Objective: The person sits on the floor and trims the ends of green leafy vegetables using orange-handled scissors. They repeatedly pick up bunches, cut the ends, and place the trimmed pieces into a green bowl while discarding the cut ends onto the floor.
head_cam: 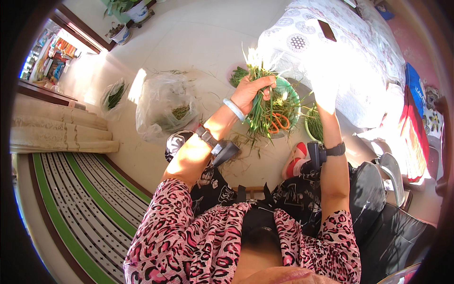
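My left hand (252,90) is closed around a bunch of long, thin green leaves (261,112), perhaps chives or grass. Their tips stick up into bright sun, and the lower ends hang over a green basin (297,103). Orange-handled scissors (279,122) show at the basin, among tangled greens, with their blades hidden. My right hand (324,83) is out to the right, so washed out by glare that its fingers and anything in them cannot be made out. Below it, a pale green-rimmed container (314,124) holds more cut greens. Another green bundle (238,76) lies behind the basin.
A clear plastic bag (152,110) with trimmings sits on the floor to the left, beside a smaller bag (114,96) of green leaves. Loose bits litter the tiles. A cloth-covered surface (298,26) bearing a phone (326,30) stands at the right.
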Tool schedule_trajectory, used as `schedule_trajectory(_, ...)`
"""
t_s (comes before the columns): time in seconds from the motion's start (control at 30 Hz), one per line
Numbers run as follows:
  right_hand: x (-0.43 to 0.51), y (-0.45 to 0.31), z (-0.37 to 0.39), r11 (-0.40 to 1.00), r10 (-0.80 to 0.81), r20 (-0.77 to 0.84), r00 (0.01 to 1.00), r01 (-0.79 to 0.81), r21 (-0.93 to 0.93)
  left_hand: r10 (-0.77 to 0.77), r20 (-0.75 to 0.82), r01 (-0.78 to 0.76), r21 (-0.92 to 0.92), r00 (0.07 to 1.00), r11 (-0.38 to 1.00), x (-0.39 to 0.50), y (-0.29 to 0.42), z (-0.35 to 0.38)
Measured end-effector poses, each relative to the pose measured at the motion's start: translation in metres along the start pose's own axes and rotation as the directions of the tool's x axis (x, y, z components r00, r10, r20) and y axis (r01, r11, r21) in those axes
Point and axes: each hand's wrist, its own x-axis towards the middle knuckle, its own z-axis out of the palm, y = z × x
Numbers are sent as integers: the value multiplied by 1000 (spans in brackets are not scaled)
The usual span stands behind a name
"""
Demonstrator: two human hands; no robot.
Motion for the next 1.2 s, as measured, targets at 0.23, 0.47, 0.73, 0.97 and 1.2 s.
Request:
schedule_trajectory(0.23, -16, -39, 20, 762, 498, 274, 823, -566, 314, -44, 14, 43, 38, 999, 998, -2, -1, 6)
schedule_trajectory(0.47, -21, 0, 11, 974, 226, 181, 957, -220, -53, -47, 40, 44, 85, 998, 995, 0, -3, 9)
schedule_trajectory(0.73, -7, 9, -9, 935, 323, 266, 908, -350, 60, -67, 33, 66, 39, 997, 997, -3, 2, 4)
schedule_trajectory(0.97, -10, -4, 1, 679, 467, -16, 884, -347, 647, -110, 91, 97, 135, 990, 986, -7, 0, 11)
schedule_trajectory(1.2, 13, 34, -55, 700, 542, -120, 832, -368, 612, -109, 45, 100, 175, 993, 979, -4, 1, 2)
